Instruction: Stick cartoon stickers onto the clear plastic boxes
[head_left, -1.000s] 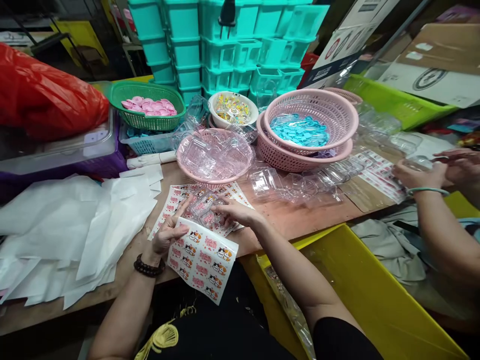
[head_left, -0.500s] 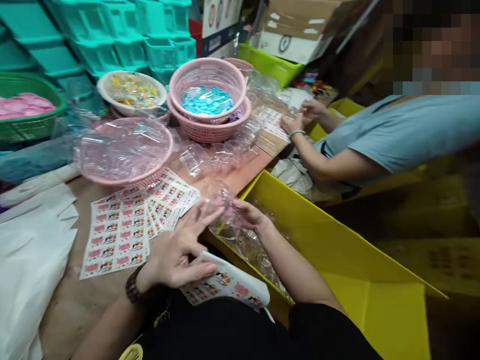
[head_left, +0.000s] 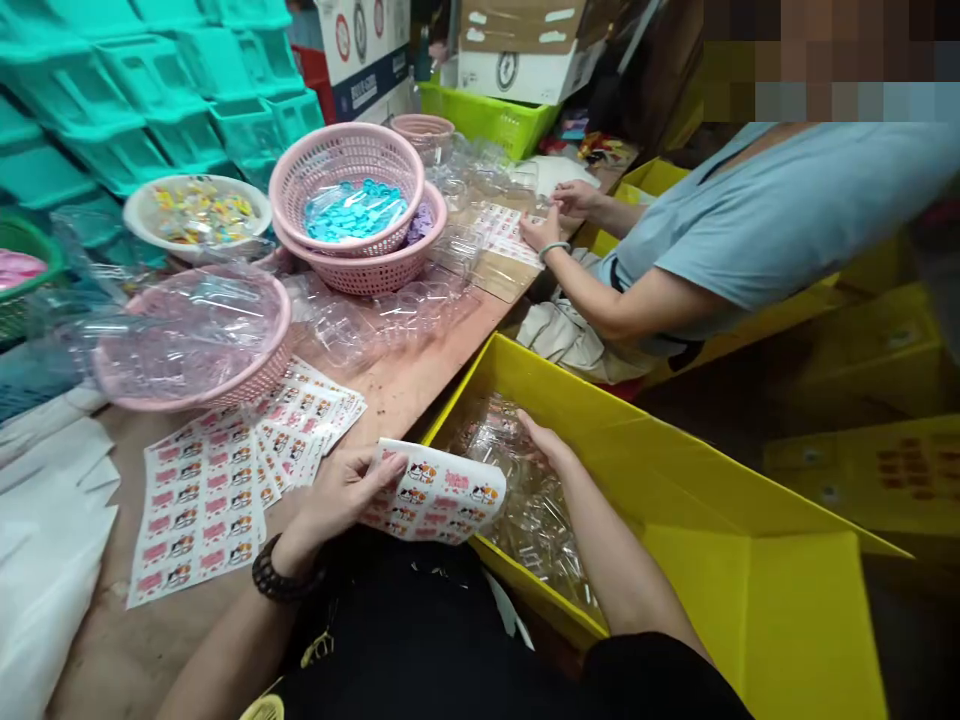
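Note:
My left hand (head_left: 349,495) pinches a sheet of stickers (head_left: 442,495) printed with cartoon cats and pink lettering, thumb on top and the far edge curling. Below my left wrist, more sticker sheets (head_left: 199,500) are fanned on the table. My right hand (head_left: 546,445) reaches down inside the yellow box (head_left: 675,480), its fingers at the side of a clear plastic container (head_left: 491,420) with something pinkish in it. Part of those fingers is hidden, but they look closed on the container's edge. Several other clear plastic containers (head_left: 536,530) lie beneath in the box.
A pink basket (head_left: 262,370) of clear plastic pieces stands on the table (head_left: 405,385), near stacked pink baskets (head_left: 360,270) of blue and purple pieces. Teal bins (head_left: 172,90) rise behind. At right, a co-worker's hands (head_left: 551,215) work over another sticker sheet (head_left: 499,232).
My right hand has lowered the clear container from the table edge into the yellow box. My left hand has drawn back from it, still holding the sticker sheet, and the view has shifted right.

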